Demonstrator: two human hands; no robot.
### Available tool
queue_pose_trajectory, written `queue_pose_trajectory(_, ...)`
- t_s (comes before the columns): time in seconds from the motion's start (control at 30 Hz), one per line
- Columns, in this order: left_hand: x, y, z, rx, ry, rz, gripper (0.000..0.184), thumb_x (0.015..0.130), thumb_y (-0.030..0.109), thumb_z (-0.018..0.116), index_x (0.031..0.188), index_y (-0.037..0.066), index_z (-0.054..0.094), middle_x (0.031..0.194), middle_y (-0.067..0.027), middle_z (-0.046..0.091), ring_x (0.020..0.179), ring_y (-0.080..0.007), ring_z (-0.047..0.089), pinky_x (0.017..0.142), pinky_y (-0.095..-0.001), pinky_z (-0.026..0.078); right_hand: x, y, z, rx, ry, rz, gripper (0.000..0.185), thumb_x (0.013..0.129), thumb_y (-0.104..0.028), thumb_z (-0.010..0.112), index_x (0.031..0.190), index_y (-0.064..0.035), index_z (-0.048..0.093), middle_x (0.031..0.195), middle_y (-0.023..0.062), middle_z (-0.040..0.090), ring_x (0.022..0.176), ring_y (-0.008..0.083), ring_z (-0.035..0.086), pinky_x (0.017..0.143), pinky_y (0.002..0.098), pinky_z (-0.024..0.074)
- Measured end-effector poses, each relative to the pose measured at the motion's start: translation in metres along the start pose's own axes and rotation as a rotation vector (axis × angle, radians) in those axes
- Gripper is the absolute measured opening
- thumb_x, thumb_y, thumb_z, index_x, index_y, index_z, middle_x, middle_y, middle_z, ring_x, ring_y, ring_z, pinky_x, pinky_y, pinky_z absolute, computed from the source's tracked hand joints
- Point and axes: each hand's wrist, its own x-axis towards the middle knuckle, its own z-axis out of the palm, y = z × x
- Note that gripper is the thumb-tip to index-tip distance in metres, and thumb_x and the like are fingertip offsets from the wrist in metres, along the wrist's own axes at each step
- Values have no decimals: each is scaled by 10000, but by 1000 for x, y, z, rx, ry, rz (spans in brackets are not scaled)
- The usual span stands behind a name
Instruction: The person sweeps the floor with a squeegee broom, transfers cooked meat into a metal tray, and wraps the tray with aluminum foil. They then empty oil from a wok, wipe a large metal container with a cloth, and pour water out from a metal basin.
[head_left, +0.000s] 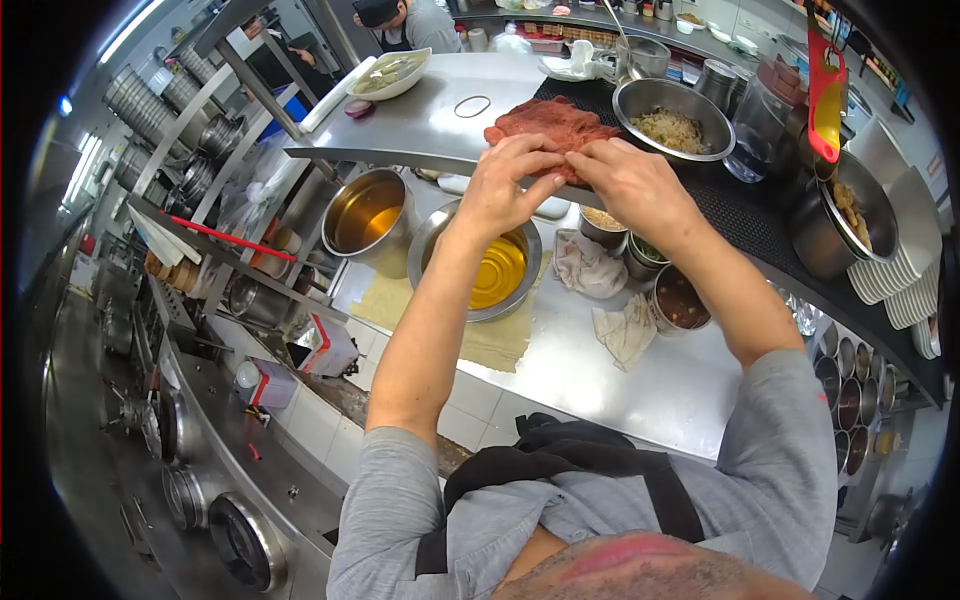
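Note:
A red, crumpled, mesh-like bag (pixel 552 119) lies on the raised steel shelf (pixel 440 110). At its near edge, the curled fingers of my left hand (pixel 510 183) are closed on the red material. My right hand (pixel 635 182) pinches the same edge just to the right, and the two hands nearly meet. What is inside the bag, if anything, cannot be made out. Right of it stands a steel bowl (pixel 700 146) of pale, shredded-looking food (pixel 668 130). A rubber band (pixel 473 106) lies to its left.
Below the shelf stand a pot of amber liquid (pixel 345 215), a wide bowl of yellow liquid (pixel 500 275), crumpled cloths (pixel 590 262) and a pot of dark sauce (pixel 682 298). A clear jug (pixel 757 125) and stacked plates (pixel 890 280) are at right. Another person (pixel 410 25) is at the back.

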Motion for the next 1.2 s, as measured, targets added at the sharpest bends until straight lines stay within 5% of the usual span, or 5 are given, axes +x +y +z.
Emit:
queue_pose_trajectory(0.33, -13, 37, -49, -76, 434, 167, 174, 763, -3, 588, 925, 59, 609, 864, -70, 640, 811, -251, 604, 749, -354, 452, 27, -44, -10, 1027, 38, 460, 151, 828, -110, 654, 917, 12, 663, 801, 24, 641, 652, 54, 556, 571, 179, 444)
queue_pose_trajectory(0.53, -120, 89, -108, -37, 509, 44, 227, 778, -93, 558, 962, 35, 595, 872, -103, 629, 769, -243, 611, 686, -308, 485, 9, -142, 36, 1762, -164, 589, 100, 832, -77, 636, 882, 3, 603, 647, 58, 586, 539, 122, 549, 451, 234, 410)
queue_pose_trajectory(0.83, -399, 181, -146, 192, 894, -837, 157, 881, 6, 530, 1035, 7, 555, 993, -87, 621, 899, -146, 590, 806, -261, 459, -49, -283, 128, 1644, -786, 215, 124, 916, -100, 527, 871, 14, 513, 685, 39, 550, 559, 95, 539, 510, 224, 443)
queue_pose_trajectory(1.03, -517, 283, -142, 544, 743, -1499, 186, 896, 162, 525, 1008, 14, 541, 884, -182, 641, 839, -309, 637, 764, -363, 483, -103, -323, 205, 1351, -1092, 403, 174, 927, -135, 486, 835, 12, 496, 650, 71, 562, 498, 130, 561, 460, 265, 462)
queue_pose_trajectory(1.2, -631, 337, -66, 521, 987, -1601, 161, 890, 127, 529, 987, -2, 537, 859, -164, 642, 789, -238, 627, 728, -343, 483, -124, -335, 228, 1234, -1214, 462, 299, 959, -250, 444, 782, -10, 453, 624, 64, 540, 446, 146, 551, 400, 266, 443)
